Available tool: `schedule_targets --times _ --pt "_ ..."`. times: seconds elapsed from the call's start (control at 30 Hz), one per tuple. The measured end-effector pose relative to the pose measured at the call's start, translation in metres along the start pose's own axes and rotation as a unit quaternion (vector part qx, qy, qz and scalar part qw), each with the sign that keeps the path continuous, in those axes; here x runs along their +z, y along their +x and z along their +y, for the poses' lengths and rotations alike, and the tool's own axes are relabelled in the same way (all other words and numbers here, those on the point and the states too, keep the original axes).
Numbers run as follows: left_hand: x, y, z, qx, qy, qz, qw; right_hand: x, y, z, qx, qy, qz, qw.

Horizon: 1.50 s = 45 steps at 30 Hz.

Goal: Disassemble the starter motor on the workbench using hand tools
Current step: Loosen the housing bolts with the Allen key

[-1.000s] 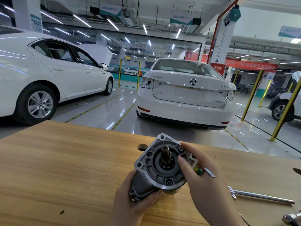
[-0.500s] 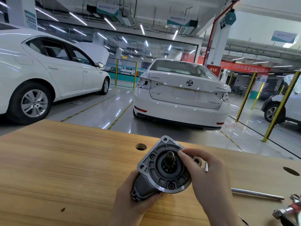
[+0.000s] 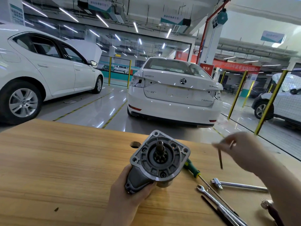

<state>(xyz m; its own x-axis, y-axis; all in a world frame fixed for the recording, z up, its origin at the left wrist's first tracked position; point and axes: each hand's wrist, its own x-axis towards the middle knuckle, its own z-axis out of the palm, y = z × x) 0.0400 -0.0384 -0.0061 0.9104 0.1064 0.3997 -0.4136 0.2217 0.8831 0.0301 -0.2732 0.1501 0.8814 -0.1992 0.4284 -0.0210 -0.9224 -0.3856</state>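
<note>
Starter motor: I see cast grey metal, a rounded-square flange with corner holes, and a toothed pinion on a stub shaft; held at the worktop's near middle, face tilted up.
Left hand: grip curled round the motor's dark body from below.
Right hand: blurred, toward the far right edge; grip pinched on a thin dark rod.
Worktop: pale grained wood, with one round hole.
Tools: green-handled screwdriver, chrome wrench and chrome bar lie toward the near right corner.
</note>
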Motion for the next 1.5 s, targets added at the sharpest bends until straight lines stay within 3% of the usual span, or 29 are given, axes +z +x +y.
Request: schedule_targets --times 0.07,0.17,0.37,0.57,0.7,0.83,0.93,1.0,1.13,1.5 --pt "-0.002 0.001 -0.002 -0.008 -0.002 0.008 1.000 0.021 0.007 0.031 0.057 -0.130 -0.129 0.981" --pt "-0.003 0.002 -0.002 -0.008 0.015 0.008 1.000 0.050 0.004 0.069 0.064 -0.219 -0.209 0.951" --pt "-0.003 0.002 0.005 0.001 0.026 0.005 1.000 0.073 -0.002 0.097 0.086 -0.196 -0.257 0.942" --pt "0.000 0.002 0.008 -0.007 0.007 -0.006 1.000 0.057 -0.002 0.097 0.054 -0.119 -0.296 0.946" --pt "-0.001 0.001 0.008 -0.005 -0.014 -0.008 1.000 0.033 -0.005 0.060 0.020 0.040 -0.234 0.971" --pt "0.001 0.001 0.008 -0.003 -0.029 -0.012 1.000 0.010 -0.027 0.008 -0.054 0.230 -0.147 0.961" --pt "0.007 -0.003 0.011 0.010 -0.008 0.018 1.000 0.002 -0.055 -0.029 -0.219 0.207 -0.080 0.950" --pt "0.014 -0.008 0.014 0.033 0.032 0.048 0.998 0.006 -0.069 -0.044 -0.273 0.176 -0.042 0.945" --pt "0.019 -0.012 0.017 0.059 0.084 0.067 0.992 0.029 -0.075 -0.054 -0.275 0.178 -0.003 0.945" --pt "0.016 -0.013 0.018 0.060 0.076 0.054 0.994 0.053 -0.068 -0.055 -0.246 0.185 0.004 0.951"
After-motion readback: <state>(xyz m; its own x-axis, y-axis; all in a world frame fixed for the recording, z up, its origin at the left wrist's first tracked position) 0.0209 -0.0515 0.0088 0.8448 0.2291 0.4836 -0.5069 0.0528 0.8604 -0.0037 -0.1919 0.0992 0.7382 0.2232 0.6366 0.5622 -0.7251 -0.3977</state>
